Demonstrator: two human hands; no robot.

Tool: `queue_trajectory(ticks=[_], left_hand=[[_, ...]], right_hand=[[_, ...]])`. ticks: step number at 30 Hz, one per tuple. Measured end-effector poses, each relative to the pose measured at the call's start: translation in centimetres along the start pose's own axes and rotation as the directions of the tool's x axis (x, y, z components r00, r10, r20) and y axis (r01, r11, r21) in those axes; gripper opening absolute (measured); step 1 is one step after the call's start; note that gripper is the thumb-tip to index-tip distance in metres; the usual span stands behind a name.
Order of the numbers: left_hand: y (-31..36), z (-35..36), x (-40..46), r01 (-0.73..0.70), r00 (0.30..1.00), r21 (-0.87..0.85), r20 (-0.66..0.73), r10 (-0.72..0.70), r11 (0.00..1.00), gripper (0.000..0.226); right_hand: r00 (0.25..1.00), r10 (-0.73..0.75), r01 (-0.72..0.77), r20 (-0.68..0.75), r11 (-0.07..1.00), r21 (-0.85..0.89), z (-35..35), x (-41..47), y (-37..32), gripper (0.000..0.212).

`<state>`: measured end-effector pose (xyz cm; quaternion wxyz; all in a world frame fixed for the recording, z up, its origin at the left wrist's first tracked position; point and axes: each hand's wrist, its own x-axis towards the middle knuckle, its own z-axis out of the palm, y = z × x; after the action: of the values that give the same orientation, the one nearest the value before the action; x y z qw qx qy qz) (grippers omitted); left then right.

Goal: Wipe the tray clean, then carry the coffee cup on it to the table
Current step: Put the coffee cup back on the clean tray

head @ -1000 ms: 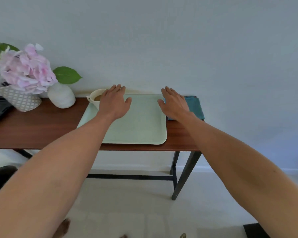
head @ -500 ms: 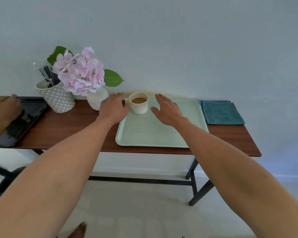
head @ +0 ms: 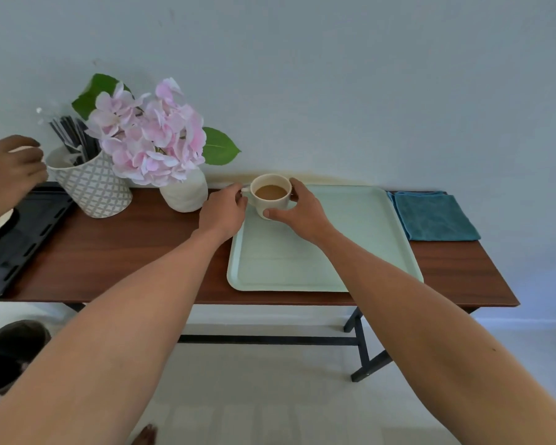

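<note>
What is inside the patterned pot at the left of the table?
The patterned pot holds dark upright utensil handles, fanned above its rim. Their lower ends are hidden by the pot's wall, so what kind of utensils they are cannot be told.

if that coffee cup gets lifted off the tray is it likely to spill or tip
Spilling seems the bigger risk: the coffee cup looks filled close to its rim, so a jerk or tilt could slop it. Tipping seems unlikely, since it looks squat and the right hand wraps its side while the left hand is at its handle.
</note>
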<state>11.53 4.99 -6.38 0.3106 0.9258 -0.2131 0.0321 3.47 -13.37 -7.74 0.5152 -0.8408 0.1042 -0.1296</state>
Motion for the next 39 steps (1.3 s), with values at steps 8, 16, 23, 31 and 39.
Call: queue_trajectory(ticks=[8, 16, 23, 31, 39], left_hand=[[-0.5, 1.4, 0.8, 0.004, 0.997, -0.147, -0.082, -0.016, 0.989, 0.023], [1.5, 2.0, 0.5, -0.029, 0.995, -0.274, -0.105, 0.000, 0.961, 0.021], [4.7, 3.8, -1.6, -0.094, 0.993, -0.326, -0.093, 0.067, 0.941, 0.018], [7.3, 5.8, -3.9, -0.077, 0.996, -0.357, -0.062, 0.059, 0.931, 0.017], [7.3, 6.4, -5.3, -0.063, 0.997, -0.347, -0.056, 0.046, 0.936, 0.015]], right_hand=[[0.998, 0.058, -0.054, -0.030, 0.990, 0.131, 0.5, 0.6, 0.3, 0.078], [0.996, 0.046, -0.036, -0.071, 0.990, 0.138, -1.4, -0.9, 0.4, 0.078], [0.994, 0.038, -0.027, -0.103, 0.994, 0.102, -5.2, -3.9, 1.1, 0.077], [0.993, 0.036, -0.029, -0.113, 0.998, 0.064, -8.1, -6.8, 2.4, 0.070], [0.994, 0.045, -0.040, -0.095, 0.997, 0.059, -8.3, -8.0, 3.0, 0.075]])
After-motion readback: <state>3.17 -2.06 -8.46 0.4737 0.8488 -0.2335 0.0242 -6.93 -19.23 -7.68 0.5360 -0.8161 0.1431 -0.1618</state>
